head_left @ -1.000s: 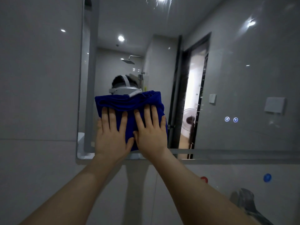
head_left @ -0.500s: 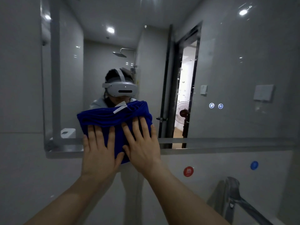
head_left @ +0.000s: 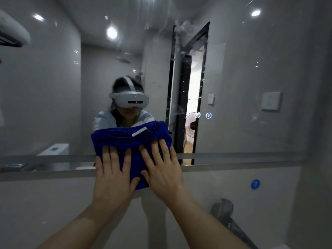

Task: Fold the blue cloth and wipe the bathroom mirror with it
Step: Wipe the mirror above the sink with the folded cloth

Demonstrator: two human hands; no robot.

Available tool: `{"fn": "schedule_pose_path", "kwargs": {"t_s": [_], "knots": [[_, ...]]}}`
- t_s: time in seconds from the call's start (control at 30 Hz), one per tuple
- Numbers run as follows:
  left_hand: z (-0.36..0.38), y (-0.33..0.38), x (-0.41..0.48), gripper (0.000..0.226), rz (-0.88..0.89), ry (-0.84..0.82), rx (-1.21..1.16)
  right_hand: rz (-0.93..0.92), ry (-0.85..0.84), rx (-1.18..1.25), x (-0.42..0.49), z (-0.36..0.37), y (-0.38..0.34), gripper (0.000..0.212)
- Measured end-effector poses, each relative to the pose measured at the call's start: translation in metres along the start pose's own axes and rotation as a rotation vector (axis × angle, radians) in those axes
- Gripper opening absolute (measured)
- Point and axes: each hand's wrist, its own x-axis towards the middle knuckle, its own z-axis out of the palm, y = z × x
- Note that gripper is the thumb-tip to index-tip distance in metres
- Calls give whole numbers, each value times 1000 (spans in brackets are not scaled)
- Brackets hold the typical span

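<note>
While both your flat hands, left [head_left: 112,178] and right [head_left: 162,174], press the folded cloth [head_left: 131,141] low on the mirror [head_left: 242,78], specks higher up need wiping.

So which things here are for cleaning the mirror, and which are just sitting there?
For the job: blue cloth, mirror, left hand and right hand, both pressing flat on the cloth.

Just there: round blue sticker on the wall below the mirror, tap at lower right.
</note>
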Motion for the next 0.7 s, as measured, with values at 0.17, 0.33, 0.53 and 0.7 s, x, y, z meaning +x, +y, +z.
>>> {"fn": "schedule_pose_path", "kwargs": {"t_s": [0.17, 0.33, 0.53, 0.7], "knots": [[-7, 35, 16, 79, 11, -87, -43, -40, 26, -1, -8, 3, 45, 73], [-22, 40, 45, 79, 38, -101, -42, 20, -5, 86, 3, -7, 64, 64], [-49, 42, 99, 75, 113, -96, -6, 107, -50, 109, 42, -32, 84, 65], [-78, 42, 139, 76, 66, -99, 73, 153, -94, 108, 83, -54, 97, 67]]}}
